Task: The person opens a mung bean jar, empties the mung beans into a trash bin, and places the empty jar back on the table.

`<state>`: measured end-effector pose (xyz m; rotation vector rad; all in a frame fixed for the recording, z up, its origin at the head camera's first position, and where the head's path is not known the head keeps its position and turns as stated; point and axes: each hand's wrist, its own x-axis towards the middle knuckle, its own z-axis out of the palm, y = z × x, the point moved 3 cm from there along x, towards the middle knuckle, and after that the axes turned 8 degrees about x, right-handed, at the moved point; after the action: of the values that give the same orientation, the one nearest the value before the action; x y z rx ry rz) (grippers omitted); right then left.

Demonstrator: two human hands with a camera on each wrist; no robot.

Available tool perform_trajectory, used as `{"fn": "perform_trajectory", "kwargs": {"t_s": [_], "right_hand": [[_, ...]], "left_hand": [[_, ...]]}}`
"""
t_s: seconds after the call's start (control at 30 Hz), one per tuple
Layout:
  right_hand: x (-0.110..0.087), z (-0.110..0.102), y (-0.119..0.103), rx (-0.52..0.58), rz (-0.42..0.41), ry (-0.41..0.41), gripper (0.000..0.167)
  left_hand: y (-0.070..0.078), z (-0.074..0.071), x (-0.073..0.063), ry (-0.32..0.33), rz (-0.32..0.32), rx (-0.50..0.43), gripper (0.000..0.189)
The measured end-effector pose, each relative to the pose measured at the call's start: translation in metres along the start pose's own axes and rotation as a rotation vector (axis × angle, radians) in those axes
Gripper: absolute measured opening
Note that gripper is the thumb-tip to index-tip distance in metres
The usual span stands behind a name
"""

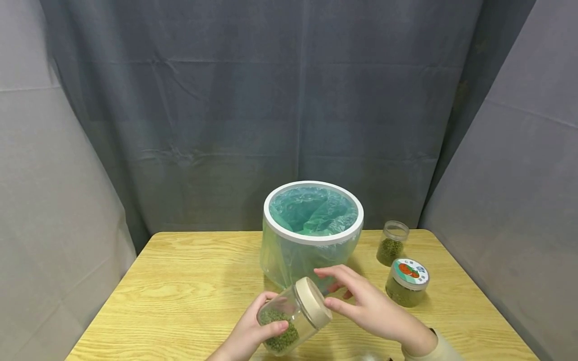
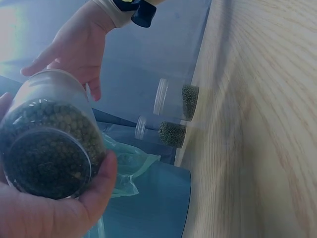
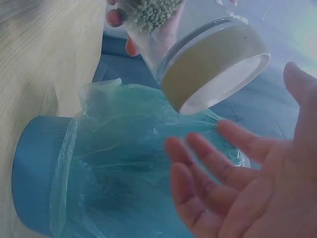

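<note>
My left hand (image 1: 248, 328) grips a clear jar (image 1: 280, 338) about a third to half full of small green beans, held tilted above the table. A cream-coloured lid (image 1: 314, 303) sits on the jar and points up to the right. In the left wrist view, the beans (image 2: 49, 134) lie against the jar's base. Just beside the lid is my right hand (image 1: 368, 303), its fingers spread and loosely bent. From the right wrist camera a gap shows between those fingers and the lid (image 3: 215, 64).
Behind the hands stands a bin with a white rim (image 1: 313, 240) and a green plastic bag (image 1: 311, 208) lining it. Back right are a clear jar of beans (image 1: 390, 250) and a shorter jar (image 1: 408, 286) with a picture lid. Grey curtains (image 1: 226, 125) surround the wooden table (image 1: 180, 296).
</note>
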<state>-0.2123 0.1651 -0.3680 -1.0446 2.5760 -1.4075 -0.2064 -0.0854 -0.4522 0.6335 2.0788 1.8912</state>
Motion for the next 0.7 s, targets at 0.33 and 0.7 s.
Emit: {"fn": "perform_trajectory", "kwargs": {"t_s": [0.33,0.7], "right_hand": [[0.0002,0.0059,0.0017,0.026,0.151,-0.056,0.051],[0.0,0.009,0.0019,0.028,0.114,-0.072,0.064]], "left_hand": [[-0.0004,0.0003,0.001,-0.007,-0.023,0.013,0.054],[0.0026,0.0003,0.0014,-0.001,0.0,0.087,0.05]]}}
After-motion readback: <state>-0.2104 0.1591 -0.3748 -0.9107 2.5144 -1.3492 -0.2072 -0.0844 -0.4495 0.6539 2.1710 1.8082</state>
